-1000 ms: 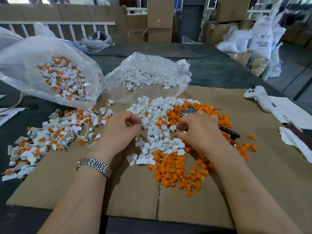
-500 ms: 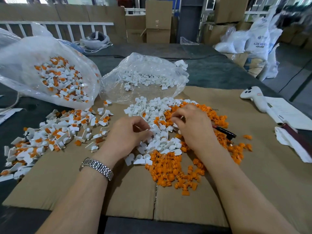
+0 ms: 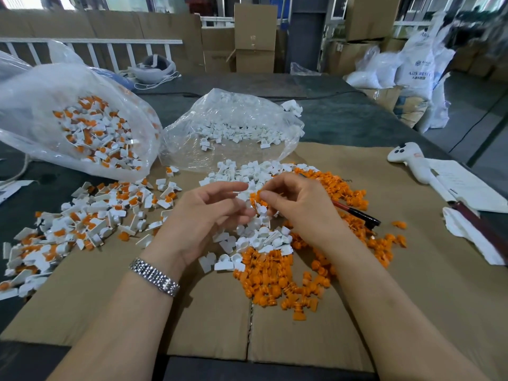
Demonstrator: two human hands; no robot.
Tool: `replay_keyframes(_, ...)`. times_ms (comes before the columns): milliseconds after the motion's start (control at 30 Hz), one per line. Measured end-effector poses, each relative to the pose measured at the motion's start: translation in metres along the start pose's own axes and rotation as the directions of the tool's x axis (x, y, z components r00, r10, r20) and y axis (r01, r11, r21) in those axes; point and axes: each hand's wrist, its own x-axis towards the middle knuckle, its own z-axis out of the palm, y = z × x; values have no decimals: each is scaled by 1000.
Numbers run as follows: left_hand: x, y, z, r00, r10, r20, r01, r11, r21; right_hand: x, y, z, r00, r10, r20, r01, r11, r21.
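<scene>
Currently: left hand (image 3: 209, 218) pinching white cap (image 3: 248, 206); right hand (image 3: 302, 210) pinching orange plug (image 3: 259, 194); misaligning them is risking either piece dropping into mixed pile (image 3: 264, 239).

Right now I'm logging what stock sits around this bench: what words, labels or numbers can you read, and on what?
"ABS RESI", the end lost in a fold: on the white sack beyond the table, right.
Logo line above it and line below it: too blurred beyond "ABS".
Mark on the stacked cardboard box: too small.
Print on the paper sheet: too small.
</scene>
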Motion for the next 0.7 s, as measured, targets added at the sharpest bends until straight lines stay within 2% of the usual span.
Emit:
replay_keyframes(267,0,3,5,1000,-14,-10,13,993,-120,-2,-2,-1,999,-30,-13,31,997,68)
replay_keyframes(467,-1,4,5,996,-54,74,68,978,-196,-4,-3,0,996,-92,0,91,993,76)
replay_keyframes(567,0,1,4,996,-54,74,68,978,-197,-4,-3,0,995,-100,-14,101,991,83)
replay_keyframes(700,3,-1,2,1000,-27,4,27,991,-135,-3,-4,-1,994,-103,-34,106,991,83)
